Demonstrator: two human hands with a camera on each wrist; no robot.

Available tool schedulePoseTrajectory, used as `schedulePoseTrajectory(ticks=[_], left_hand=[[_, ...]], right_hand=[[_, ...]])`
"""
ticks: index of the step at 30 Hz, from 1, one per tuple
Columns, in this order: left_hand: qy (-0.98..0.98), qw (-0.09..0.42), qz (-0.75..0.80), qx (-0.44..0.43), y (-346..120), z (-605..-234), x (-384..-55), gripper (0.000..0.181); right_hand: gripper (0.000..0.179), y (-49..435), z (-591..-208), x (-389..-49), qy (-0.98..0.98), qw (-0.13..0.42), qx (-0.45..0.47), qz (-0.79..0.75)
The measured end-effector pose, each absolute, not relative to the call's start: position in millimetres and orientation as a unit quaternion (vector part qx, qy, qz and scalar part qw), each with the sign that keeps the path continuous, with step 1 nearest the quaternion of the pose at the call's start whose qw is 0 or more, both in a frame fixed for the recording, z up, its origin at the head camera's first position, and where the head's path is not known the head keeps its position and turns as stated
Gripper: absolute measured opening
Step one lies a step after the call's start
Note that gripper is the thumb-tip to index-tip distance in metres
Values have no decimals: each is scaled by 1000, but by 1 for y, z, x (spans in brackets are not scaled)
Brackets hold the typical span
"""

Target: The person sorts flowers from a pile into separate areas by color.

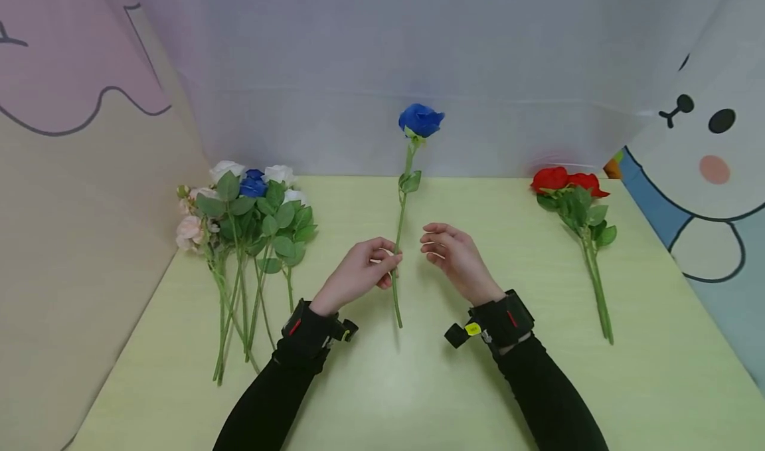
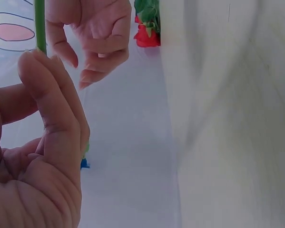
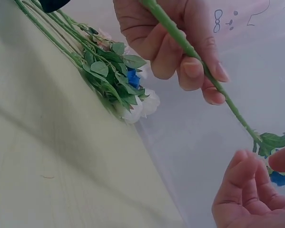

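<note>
A single blue rose on a long green stem stands nearly upright above the middle of the table. My left hand pinches the lower part of its stem between thumb and fingers. In the right wrist view, the green stem runs past the left hand's fingertips toward the leaves and the bloom. To the right of the stem, my right hand is raised with loosely bent fingers and holds nothing. It is apart from the stem in the head view.
At the left lies a bunch of white, pink and blue flowers with long stems. Two red roses lie at the right. A pale curtain hangs behind the light yellow table.
</note>
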State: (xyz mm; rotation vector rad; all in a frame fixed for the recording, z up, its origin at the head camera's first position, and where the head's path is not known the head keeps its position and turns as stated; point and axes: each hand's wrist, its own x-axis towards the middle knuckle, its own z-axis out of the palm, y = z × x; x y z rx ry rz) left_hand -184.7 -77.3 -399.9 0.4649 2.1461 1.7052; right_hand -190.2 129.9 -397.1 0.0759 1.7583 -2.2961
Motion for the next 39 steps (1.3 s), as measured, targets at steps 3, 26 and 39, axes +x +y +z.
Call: schedulePoseTrajectory(ticks=[3,26,39], left_hand=[[751,176,613,170,-74,-400,-183,24],[749,204,592,216,-55,-413,-178,21],[750,226,576,233,-51,-414,-176,25]], right_hand=[[24,131,-395,-189,613,127,15,-779],[32,132,-396,-188,597,139,-42,-789],[32,133,-397,-186,620,125,-66,-772]])
